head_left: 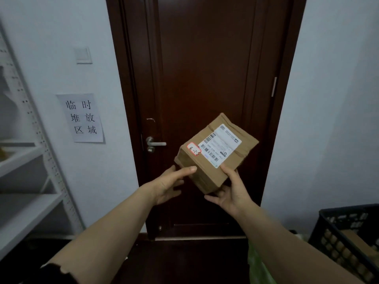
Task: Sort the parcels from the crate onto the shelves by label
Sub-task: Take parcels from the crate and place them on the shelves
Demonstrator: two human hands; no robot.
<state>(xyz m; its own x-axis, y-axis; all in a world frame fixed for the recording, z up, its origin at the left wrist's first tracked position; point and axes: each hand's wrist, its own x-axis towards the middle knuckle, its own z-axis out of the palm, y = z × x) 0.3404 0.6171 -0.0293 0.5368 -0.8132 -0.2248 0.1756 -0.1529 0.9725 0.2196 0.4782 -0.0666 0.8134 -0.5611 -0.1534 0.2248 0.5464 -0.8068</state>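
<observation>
- You are holding the parcel (215,158) up at chest height in front of the dark door (205,68), clear of both the crate (336,224) and the shelves (30,158).
- Your right hand (231,191) is pinching the near corner, with the thumb on the top face and the fingers underneath. This grip seems to be carrying most of the weight.
- Your left hand (170,181) is gripping the near-left side, with the thumb lying along the cardboard and the fingers tucked below, probably to steady the tilt.
- You are tilting the top face toward yourself, most likely so that the red-bordered sticker (194,149) reads plainly. It appears to say 8-2-2. The shipping label (220,144) is lying just beside it.
- Neither hand is covering the sticker, so the grip suits reading before choosing a shelf.
- The shelves are standing to your left, with their upright post leaning into view nearest the parcel. Watch that post when you are swinging across.
- The door handle (154,143) is projecting left of the parcel, near your left hand's path.
- The crate is sitting low on your right, well apart from the parcel, with more cardboard showing inside it.
- A green bag (258,263) is lying on the floor under your right forearm.
- The open room is lying between the door and the shelves, below the paper sign (82,117).
</observation>
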